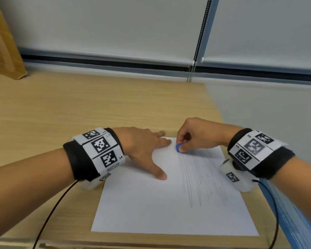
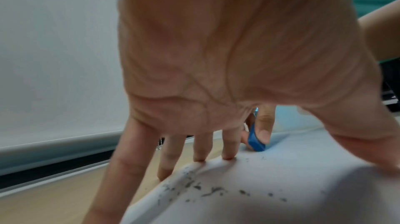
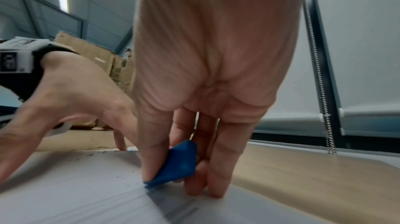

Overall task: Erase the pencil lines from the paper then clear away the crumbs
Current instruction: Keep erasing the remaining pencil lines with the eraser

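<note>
Blue eraser pinched in right hand, thumb on one side, curled fingers on the other, lower edge pressed on the paper near its far edge. In the right wrist view the eraser sits between thumb and fingers, tip down on the sheet; the other fingertips touch the paper just beside it.

Left hand flat and spread, holding nothing, pressing the paper down just left of the eraser. Thumb points back toward the body, fingers reach the far left corner. Left wrist view: two fingertips on the paper's raised edge, the rest on the wooden table beyond it.

Pencil lines run under and behind the right hand, on the right half of the sheet. Faint and overlapping; can't count them. Paper under the left hand looks clean from the head view.

Crumbs: dark grey flecks scattered under the left palm and along the paper's edge, clear only in the left wrist view. Too many and too blurred to count.

Hidden: most of the eraser inside the grip; right wrist view is smeared low down. Paper's near right corner sits behind the right wrist camera.

Count: one eraser, one sheet, two hands, each wrist with a marker band.
</note>
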`<state>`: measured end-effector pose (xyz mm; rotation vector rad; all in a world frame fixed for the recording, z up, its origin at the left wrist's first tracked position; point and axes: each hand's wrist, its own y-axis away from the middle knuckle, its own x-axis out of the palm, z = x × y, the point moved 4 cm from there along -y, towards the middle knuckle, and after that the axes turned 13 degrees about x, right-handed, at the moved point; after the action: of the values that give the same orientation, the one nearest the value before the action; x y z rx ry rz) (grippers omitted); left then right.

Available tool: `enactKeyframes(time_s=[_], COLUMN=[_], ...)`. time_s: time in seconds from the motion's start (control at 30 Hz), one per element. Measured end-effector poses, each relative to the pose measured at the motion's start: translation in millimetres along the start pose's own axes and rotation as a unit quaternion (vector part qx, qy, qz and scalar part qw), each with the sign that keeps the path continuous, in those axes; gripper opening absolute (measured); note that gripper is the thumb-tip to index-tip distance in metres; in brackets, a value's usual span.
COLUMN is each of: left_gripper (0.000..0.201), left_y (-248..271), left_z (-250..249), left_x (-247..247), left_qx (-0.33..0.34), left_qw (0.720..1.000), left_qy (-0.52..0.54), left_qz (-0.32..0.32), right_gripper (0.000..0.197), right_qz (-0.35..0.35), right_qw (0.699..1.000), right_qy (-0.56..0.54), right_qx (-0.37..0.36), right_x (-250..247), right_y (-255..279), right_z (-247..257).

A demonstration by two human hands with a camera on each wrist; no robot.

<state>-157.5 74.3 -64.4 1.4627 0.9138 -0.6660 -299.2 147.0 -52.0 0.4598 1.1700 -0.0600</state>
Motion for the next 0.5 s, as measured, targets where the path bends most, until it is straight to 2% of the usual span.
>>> enactKeyframes(time_s=[0.1,0.37,0.5], left_gripper=[0.114,0.115,0.115], left_y=[-1.3,-4.8,-5.7], left_z=[-0.4,-1.0,-0.6], left_x=[3.3,5.1,7.1], left_qx=[-0.001,0.008,0.016], left_qw=[1.0,1.0,1.0], left_qy=[-0.007,-0.004,-0.007], left_qz=[-0.005,-0.011,-0.017], right_gripper=[0.008,0.007,0.006], right_qz=[-0.008,-0.01,0.065], right_qw=[0.999,0.999,0.995], right_qy=[-0.029,0.046,0.079], right_qx=[0.012,-0.012,-0.022], right_x=[-6.8,-1.4,0.1], right_y=[-7.1,-17.7,-15.2], right_z=[-4.9,0.3,9.2])
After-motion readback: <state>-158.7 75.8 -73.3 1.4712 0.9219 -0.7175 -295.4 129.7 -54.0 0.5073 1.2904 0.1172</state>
